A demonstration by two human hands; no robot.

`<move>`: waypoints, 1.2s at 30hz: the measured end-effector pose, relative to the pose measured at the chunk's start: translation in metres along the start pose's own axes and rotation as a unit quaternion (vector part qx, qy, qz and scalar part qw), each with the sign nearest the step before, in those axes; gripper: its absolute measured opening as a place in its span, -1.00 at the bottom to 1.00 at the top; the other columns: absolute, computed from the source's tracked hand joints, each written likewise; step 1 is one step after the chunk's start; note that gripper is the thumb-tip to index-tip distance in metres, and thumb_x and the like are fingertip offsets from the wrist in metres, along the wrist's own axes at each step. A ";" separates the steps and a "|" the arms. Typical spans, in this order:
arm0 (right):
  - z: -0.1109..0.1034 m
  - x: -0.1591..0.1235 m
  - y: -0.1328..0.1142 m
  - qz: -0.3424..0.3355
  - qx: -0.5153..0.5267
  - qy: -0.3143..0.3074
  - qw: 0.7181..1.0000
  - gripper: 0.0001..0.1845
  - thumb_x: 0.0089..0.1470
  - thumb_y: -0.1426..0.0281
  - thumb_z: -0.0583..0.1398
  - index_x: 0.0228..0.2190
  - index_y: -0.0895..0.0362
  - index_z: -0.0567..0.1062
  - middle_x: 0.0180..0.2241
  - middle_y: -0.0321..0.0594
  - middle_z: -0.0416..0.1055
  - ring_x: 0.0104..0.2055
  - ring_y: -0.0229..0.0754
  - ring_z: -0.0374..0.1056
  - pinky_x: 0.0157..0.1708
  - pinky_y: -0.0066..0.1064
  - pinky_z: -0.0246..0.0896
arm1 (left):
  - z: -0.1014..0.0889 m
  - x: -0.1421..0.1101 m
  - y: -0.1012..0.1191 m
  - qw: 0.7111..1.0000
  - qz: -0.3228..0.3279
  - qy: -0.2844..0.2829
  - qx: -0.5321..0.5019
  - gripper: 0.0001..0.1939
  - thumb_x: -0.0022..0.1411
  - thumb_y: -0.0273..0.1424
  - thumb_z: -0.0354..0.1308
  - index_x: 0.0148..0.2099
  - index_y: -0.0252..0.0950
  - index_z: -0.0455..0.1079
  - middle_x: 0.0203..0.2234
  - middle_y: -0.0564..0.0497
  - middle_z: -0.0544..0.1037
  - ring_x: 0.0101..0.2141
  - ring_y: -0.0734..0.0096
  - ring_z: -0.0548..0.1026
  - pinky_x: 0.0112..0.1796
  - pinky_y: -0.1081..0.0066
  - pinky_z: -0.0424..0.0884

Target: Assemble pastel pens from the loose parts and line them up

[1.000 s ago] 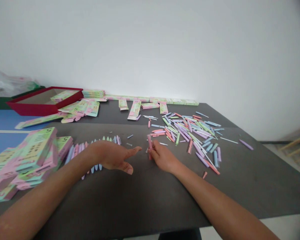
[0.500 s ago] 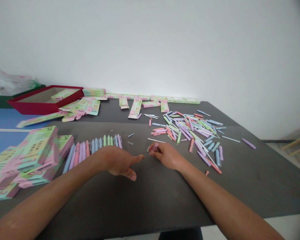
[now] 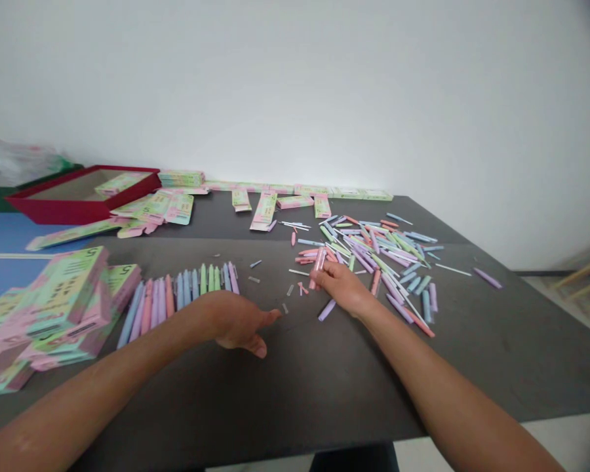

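Observation:
My right hand (image 3: pixel 345 286) pinches a pink pen barrel (image 3: pixel 318 267), partly clear-looking, near the close edge of a pile of loose pen parts (image 3: pixel 373 252). Below that hand lies a purple barrel (image 3: pixel 327 310). Small pink pieces (image 3: pixel 303 289) and a clear pen clip (image 3: pixel 285 309) rest on the table between my hands. My left hand (image 3: pixel 243 322) hovers to the left, thumb and forefinger apart, with nothing visible in it; its other fingers are partly hidden. Just beyond its wrist runs a row of pastel pens (image 3: pixel 204 278), grouped by colour.
Printed pen boxes (image 3: pixel 54 295) are stacked at the left. Behind them stand a red tray (image 3: pixel 69 211) and flattened cartons (image 3: pixel 179 208). More boxes (image 3: pixel 295 202) line the wall side of the dark table (image 3: pixel 275 393). A lone purple barrel (image 3: pixel 488 278) lies far right.
My right hand has let go of small pieces, now on the table, and moved right and away from me, taking hold of a pink barrel. My left hand has hardly moved.

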State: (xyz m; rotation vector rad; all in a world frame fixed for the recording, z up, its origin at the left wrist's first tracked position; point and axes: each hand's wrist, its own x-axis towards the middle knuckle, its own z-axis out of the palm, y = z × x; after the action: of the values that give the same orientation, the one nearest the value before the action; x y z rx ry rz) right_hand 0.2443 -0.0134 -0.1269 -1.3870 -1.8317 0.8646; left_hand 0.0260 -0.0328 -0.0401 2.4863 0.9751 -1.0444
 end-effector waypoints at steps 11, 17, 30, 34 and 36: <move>-0.040 0.005 0.027 0.043 -0.392 -0.040 0.918 -0.81 0.08 0.36 0.10 -0.24 0.11 0.41 -0.22 -0.09 0.38 -0.20 -0.12 0.27 -0.30 -0.41 0.03 | 0.002 0.000 0.007 1.000 -0.012 -0.015 0.007 -0.35 0.22 -0.21 0.03 0.30 -0.21 -0.02 -0.07 -0.32 0.49 -0.13 -0.10 0.47 -0.25 0.14 0.37; -0.038 0.007 0.033 0.039 -0.396 -0.027 0.917 -0.76 0.09 0.31 0.11 -0.18 0.05 0.42 -0.21 -0.10 0.35 -0.19 -0.10 0.28 -0.30 -0.39 0.05 | 0.002 0.001 0.011 1.000 0.004 -0.027 0.011 -0.39 0.22 -0.22 0.03 0.28 -0.23 0.04 -0.07 -0.33 0.49 -0.13 -0.12 0.47 -0.26 0.12 0.38; -0.042 0.021 0.034 -0.029 -0.288 0.150 0.945 -0.74 0.11 0.36 0.05 -0.16 0.12 0.41 -0.28 -0.15 0.40 -0.28 -0.17 0.28 -0.29 -0.39 0.07 | 0.000 -0.001 0.018 0.999 0.000 -0.043 0.025 -0.40 0.24 -0.30 0.02 0.29 -0.23 0.02 -0.08 -0.30 0.50 -0.16 -0.03 0.49 -0.26 0.17 0.38; -0.068 0.015 0.044 0.063 -0.253 0.234 0.936 -0.76 0.11 0.28 0.01 -0.35 0.13 0.42 -0.48 -0.24 0.36 -0.44 -0.19 0.23 -0.43 -0.40 0.01 | 0.001 -0.001 0.017 0.999 -0.008 -0.045 0.022 -0.40 0.23 -0.30 0.03 0.29 -0.21 0.02 -0.10 -0.30 0.51 -0.17 -0.04 0.48 -0.27 0.17 0.38; -0.074 0.013 0.048 0.095 -0.240 0.237 0.937 -0.77 0.08 0.30 0.00 -0.41 0.13 0.40 -0.53 -0.26 0.33 -0.47 -0.20 0.21 -0.46 -0.41 -0.02 | 0.002 0.000 0.017 0.999 -0.010 -0.047 0.021 -0.40 0.23 -0.30 0.03 0.29 -0.21 0.01 -0.09 -0.30 0.50 -0.16 -0.05 0.48 -0.27 0.16 0.38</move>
State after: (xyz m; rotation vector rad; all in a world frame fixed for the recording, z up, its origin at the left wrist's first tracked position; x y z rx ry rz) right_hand 0.3277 0.0170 -0.1242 -1.9021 -1.5942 0.1265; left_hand 0.0364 -0.0456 -0.0416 2.4396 0.9606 -1.1886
